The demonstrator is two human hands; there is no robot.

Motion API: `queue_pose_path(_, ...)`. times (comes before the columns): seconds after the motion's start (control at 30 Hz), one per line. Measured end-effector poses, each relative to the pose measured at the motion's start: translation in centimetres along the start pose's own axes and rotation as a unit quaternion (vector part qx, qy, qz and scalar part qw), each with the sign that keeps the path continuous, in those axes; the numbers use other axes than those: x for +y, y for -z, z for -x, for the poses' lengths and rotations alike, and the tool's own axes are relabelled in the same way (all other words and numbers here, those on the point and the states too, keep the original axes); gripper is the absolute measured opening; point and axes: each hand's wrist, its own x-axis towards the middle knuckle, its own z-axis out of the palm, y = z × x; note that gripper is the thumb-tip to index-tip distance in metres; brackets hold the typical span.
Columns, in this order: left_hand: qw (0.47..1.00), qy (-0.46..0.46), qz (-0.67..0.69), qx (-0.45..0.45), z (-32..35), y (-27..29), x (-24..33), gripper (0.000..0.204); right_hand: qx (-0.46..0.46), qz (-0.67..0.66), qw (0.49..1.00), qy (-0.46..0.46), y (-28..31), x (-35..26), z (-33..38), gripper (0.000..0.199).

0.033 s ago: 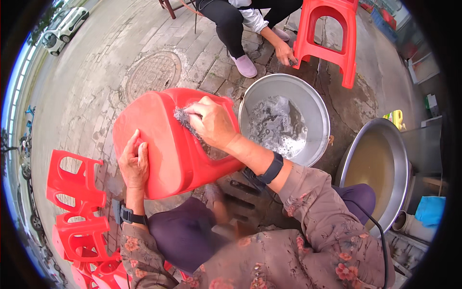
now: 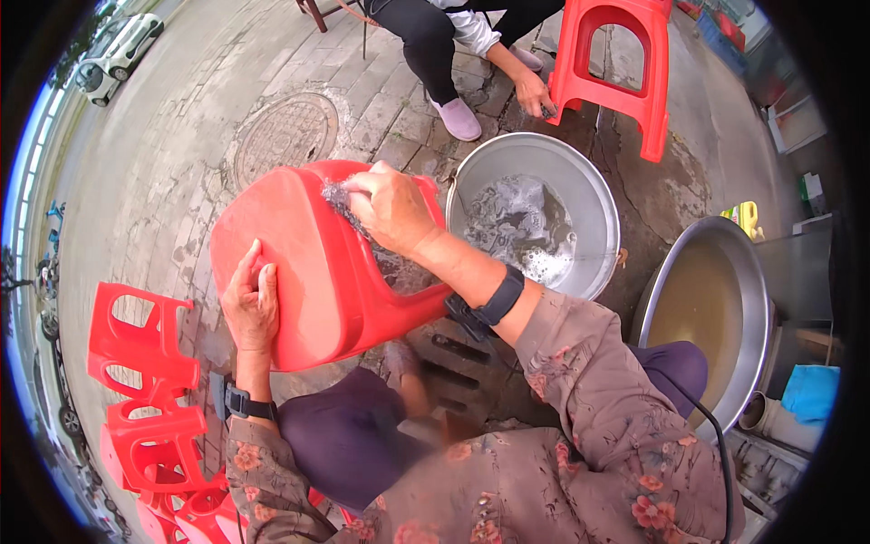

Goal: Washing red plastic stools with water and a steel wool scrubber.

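Observation:
A red plastic stool [image 2: 272, 249] lies tipped on its side in front of me, its seat facing left. My left hand [image 2: 249, 304] rests flat on that seat, fingers stretched and thumb apart. Pinched in my right hand [image 2: 394, 213] is a grey steel wool scourer [image 2: 342, 204], pressed against the stool's side near the seat edge. A metal bucket [image 2: 589, 195] with foamy water [image 2: 517, 222] stands just right of the stool. The ends of my right fingers are partly hidden by the scourer.
Across from me a person's hand [image 2: 535, 93] is at another red stool [image 2: 652, 91]. A wide metal basin [image 2: 761, 313] of murky water stands at right, a yellow jug [image 2: 745, 218] behind it. Several red stools [image 2: 149, 344] are at left. A drain grate [image 2: 462, 349] lies below the stool.
My right hand and the scourer have shifted slightly up and left along the stool's side. The whole view has moved a little; my left hand keeps its place on the seat.

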Motion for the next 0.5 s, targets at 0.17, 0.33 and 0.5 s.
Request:
queue_pose_path(0.17, 0.997, 0.073, 0.017, -0.012, 0.1, -0.2, -0.2, 0.033, -0.030, -0.008, 0.999, -0.014, -0.5, -0.1, 1.8, 0.015)
queue_pose_path(0.33, 0.998, 0.058, 0.008, 0.001, -0.5, -0.9, -0.2, 0.033, -0.007, -0.065, 0.998, -0.005, 1.9, -1.9, 11.4, 0.017)
queue_pose_path(0.5, 0.991, 0.059, 0.114, 0.022, -0.2, -0.6, -0.7, 0.032, -0.008, -0.119, 0.993, 0.027, 0.8, -2.3, 8.0, 0.016)
